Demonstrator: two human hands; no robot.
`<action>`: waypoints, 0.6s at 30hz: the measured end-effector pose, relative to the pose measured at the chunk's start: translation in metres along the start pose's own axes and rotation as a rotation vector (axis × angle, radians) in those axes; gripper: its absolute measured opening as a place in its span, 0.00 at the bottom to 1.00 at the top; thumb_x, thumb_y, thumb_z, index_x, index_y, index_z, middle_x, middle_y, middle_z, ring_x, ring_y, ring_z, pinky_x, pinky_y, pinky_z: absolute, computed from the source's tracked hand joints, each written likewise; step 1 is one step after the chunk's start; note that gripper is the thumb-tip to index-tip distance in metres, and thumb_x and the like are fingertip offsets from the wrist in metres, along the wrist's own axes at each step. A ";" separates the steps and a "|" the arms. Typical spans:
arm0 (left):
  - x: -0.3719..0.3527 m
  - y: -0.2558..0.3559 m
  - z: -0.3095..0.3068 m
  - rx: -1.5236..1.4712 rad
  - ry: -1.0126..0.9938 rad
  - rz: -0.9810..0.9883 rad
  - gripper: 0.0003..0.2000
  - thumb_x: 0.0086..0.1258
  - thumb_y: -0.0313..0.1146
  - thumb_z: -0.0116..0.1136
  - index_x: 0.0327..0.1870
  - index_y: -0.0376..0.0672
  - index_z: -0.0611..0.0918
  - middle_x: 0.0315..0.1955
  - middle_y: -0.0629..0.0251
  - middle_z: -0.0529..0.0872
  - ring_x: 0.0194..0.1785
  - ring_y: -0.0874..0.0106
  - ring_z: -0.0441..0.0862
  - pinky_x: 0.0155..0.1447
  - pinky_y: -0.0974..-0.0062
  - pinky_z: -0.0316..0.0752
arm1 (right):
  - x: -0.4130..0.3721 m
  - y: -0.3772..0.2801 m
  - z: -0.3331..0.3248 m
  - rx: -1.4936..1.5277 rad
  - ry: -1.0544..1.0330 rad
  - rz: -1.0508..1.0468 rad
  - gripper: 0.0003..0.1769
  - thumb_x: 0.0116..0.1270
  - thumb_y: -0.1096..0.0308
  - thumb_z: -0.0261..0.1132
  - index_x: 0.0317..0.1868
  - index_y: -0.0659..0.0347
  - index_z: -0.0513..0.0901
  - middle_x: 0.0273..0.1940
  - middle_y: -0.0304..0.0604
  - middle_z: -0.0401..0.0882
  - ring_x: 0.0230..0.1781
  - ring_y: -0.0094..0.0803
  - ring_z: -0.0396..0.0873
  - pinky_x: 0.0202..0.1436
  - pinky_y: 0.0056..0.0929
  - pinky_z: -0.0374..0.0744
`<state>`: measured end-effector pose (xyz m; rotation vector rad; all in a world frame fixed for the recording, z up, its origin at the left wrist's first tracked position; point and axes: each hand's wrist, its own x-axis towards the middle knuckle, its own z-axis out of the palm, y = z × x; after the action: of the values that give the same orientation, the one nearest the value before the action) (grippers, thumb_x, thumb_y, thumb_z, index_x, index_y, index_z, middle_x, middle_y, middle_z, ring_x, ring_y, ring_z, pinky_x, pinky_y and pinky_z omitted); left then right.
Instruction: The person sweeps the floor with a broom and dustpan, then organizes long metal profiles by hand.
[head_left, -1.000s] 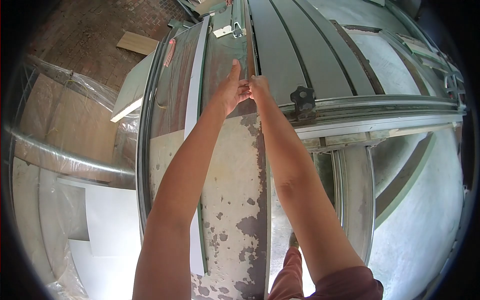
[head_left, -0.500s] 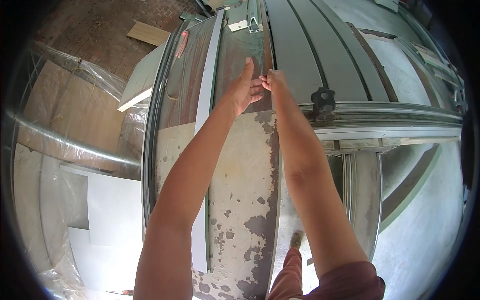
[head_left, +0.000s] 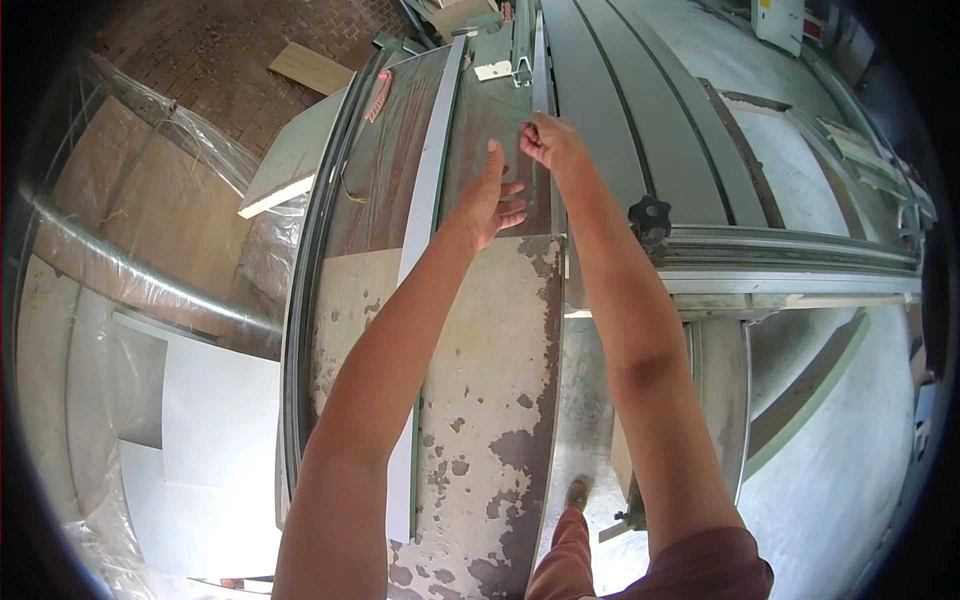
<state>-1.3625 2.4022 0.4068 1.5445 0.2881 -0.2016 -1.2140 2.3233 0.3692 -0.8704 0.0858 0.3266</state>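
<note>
My left hand (head_left: 490,205) is open above the worn bench surface (head_left: 480,330), thumb up and fingers spread, touching nothing that I can see. Just up and to the right of it, my right hand (head_left: 550,142) is closed near the bench's right edge. Whatever its curled fingers may hold is hidden. Beyond this hand, a narrow pale strip (head_left: 541,75) runs along the edge. A long white strip (head_left: 428,190) lies lengthwise on the bench, passing under my left forearm. Near the far left edge rests a red-handled tool (head_left: 378,97).
A grooved metal table (head_left: 600,110) adjoins the bench on the right, with a black knob (head_left: 650,222) by its rail (head_left: 790,250). A metal bracket (head_left: 522,50) stands at the far end. Left are a pale board (head_left: 290,160), plastic-covered wood (head_left: 180,200) and white sheets (head_left: 225,410).
My hands were almost touching and are now apart. The right one has moved up and slightly right, while the left has dropped a little. The view has shifted slightly.
</note>
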 end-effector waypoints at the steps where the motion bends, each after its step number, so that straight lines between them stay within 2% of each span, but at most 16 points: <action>1: -0.004 0.002 0.000 -0.061 0.026 -0.004 0.48 0.54 0.71 0.36 0.65 0.36 0.49 0.56 0.48 0.62 0.56 0.53 0.66 0.57 0.59 0.64 | -0.020 -0.006 0.007 0.005 -0.052 0.003 0.09 0.63 0.69 0.53 0.35 0.68 0.69 0.27 0.43 0.72 0.22 0.26 0.70 0.24 0.26 0.76; 2: -0.008 0.003 0.000 -0.123 0.052 -0.009 0.48 0.54 0.71 0.36 0.65 0.36 0.49 0.55 0.48 0.62 0.54 0.54 0.68 0.55 0.58 0.66 | -0.051 -0.008 0.013 0.010 -0.104 0.007 0.09 0.63 0.68 0.53 0.36 0.68 0.68 0.27 0.43 0.72 0.22 0.26 0.69 0.24 0.26 0.75; 3: -0.010 0.000 -0.002 -0.127 0.048 0.005 0.48 0.54 0.71 0.36 0.65 0.36 0.49 0.55 0.48 0.62 0.54 0.54 0.68 0.55 0.58 0.66 | -0.086 -0.008 0.018 0.030 -0.099 0.013 0.09 0.63 0.67 0.54 0.31 0.65 0.70 0.25 0.40 0.71 0.21 0.25 0.69 0.23 0.24 0.75; 4: -0.012 -0.005 -0.006 -0.225 -0.010 0.029 0.47 0.54 0.71 0.37 0.63 0.36 0.52 0.53 0.49 0.65 0.51 0.55 0.71 0.51 0.59 0.70 | -0.124 -0.006 0.019 0.050 -0.094 0.016 0.10 0.64 0.66 0.54 0.27 0.62 0.71 0.22 0.38 0.70 0.20 0.24 0.69 0.23 0.23 0.75; 5: -0.018 -0.005 -0.007 -0.321 -0.071 0.052 0.47 0.53 0.71 0.37 0.62 0.35 0.54 0.51 0.50 0.67 0.47 0.55 0.74 0.46 0.60 0.74 | -0.167 -0.006 0.019 -0.035 -0.146 -0.005 0.10 0.64 0.65 0.54 0.30 0.62 0.71 0.23 0.37 0.70 0.21 0.24 0.70 0.22 0.23 0.74; 6: -0.031 -0.003 -0.005 -0.322 -0.079 0.069 0.47 0.53 0.71 0.37 0.62 0.35 0.54 0.51 0.50 0.67 0.47 0.55 0.74 0.46 0.60 0.74 | -0.184 0.021 0.007 -0.031 -0.229 -0.101 0.11 0.64 0.62 0.55 0.33 0.62 0.69 0.25 0.37 0.70 0.21 0.24 0.70 0.23 0.23 0.74; 7: -0.047 -0.005 -0.002 -0.345 -0.138 -0.013 0.46 0.54 0.70 0.40 0.62 0.35 0.55 0.49 0.50 0.69 0.46 0.57 0.75 0.44 0.61 0.75 | -0.246 0.013 0.016 0.070 -0.190 0.006 0.14 0.63 0.59 0.56 0.36 0.61 0.67 0.26 0.36 0.70 0.21 0.22 0.69 0.25 0.22 0.72; 8: -0.064 -0.010 0.002 -0.366 -0.196 -0.098 0.46 0.54 0.68 0.42 0.61 0.34 0.55 0.47 0.51 0.71 0.44 0.59 0.77 0.43 0.62 0.76 | -0.282 0.022 0.009 -0.046 -0.245 -0.052 0.16 0.63 0.57 0.57 0.39 0.60 0.65 0.26 0.35 0.69 0.21 0.20 0.68 0.26 0.23 0.71; 9: -0.086 -0.013 0.014 -0.366 -0.205 -0.086 0.46 0.54 0.68 0.42 0.61 0.34 0.55 0.47 0.51 0.71 0.44 0.59 0.77 0.43 0.62 0.76 | -0.314 0.034 0.002 -0.133 -0.321 -0.052 0.17 0.63 0.57 0.57 0.41 0.58 0.62 0.25 0.34 0.67 0.21 0.19 0.65 0.25 0.21 0.70; 10: -0.111 -0.015 0.032 -0.449 -0.151 -0.137 0.43 0.55 0.67 0.45 0.59 0.34 0.59 0.46 0.52 0.72 0.38 0.64 0.78 0.39 0.67 0.77 | -0.353 0.046 -0.003 -0.157 -0.256 0.107 0.17 0.64 0.57 0.55 0.41 0.60 0.60 0.26 0.34 0.65 0.23 0.18 0.65 0.26 0.21 0.70; 11: -0.135 -0.019 0.043 -0.532 -0.096 -0.187 0.40 0.55 0.65 0.47 0.57 0.35 0.62 0.46 0.53 0.73 0.33 0.69 0.79 0.36 0.72 0.77 | -0.388 0.054 -0.006 -0.130 -0.311 0.080 0.16 0.64 0.58 0.54 0.40 0.61 0.60 0.27 0.35 0.66 0.24 0.19 0.65 0.27 0.23 0.71; 13: -0.164 -0.053 0.023 -0.497 -0.326 -0.294 0.32 0.57 0.59 0.52 0.49 0.37 0.68 0.34 0.62 0.77 0.20 0.80 0.71 0.25 0.82 0.71 | -0.441 0.065 -0.019 -0.278 -0.315 0.128 0.25 0.65 0.57 0.53 0.49 0.70 0.58 0.29 0.40 0.67 0.25 0.22 0.69 0.29 0.23 0.73; 15: -0.225 -0.055 0.030 -0.317 -0.224 -0.307 0.26 0.61 0.54 0.52 0.48 0.37 0.70 0.18 0.75 0.68 0.13 0.87 0.58 0.15 0.87 0.58 | -0.488 0.077 -0.038 -0.467 -0.511 0.164 0.20 0.65 0.58 0.53 0.48 0.65 0.61 0.34 0.39 0.67 0.31 0.24 0.70 0.36 0.25 0.74; 16: -0.257 -0.053 0.029 -0.266 -0.178 -0.317 0.21 0.62 0.49 0.53 0.44 0.39 0.71 0.15 0.77 0.65 0.13 0.86 0.57 0.15 0.86 0.56 | -0.509 0.084 -0.046 -0.475 -0.515 0.150 0.20 0.65 0.58 0.53 0.48 0.65 0.61 0.34 0.39 0.67 0.31 0.24 0.70 0.36 0.25 0.74; 18: -0.320 -0.046 0.018 -0.140 -0.093 -0.357 0.12 0.63 0.41 0.53 0.38 0.42 0.72 0.11 0.79 0.60 0.13 0.85 0.55 0.16 0.85 0.52 | -0.543 0.096 -0.060 -0.471 -0.668 0.317 0.26 0.65 0.56 0.54 0.56 0.65 0.59 0.39 0.41 0.69 0.39 0.26 0.72 0.43 0.26 0.74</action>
<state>-1.6799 2.3667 0.4613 1.3326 0.4937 -0.5217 -1.7554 2.2013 0.3718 -1.1709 -0.4958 0.9458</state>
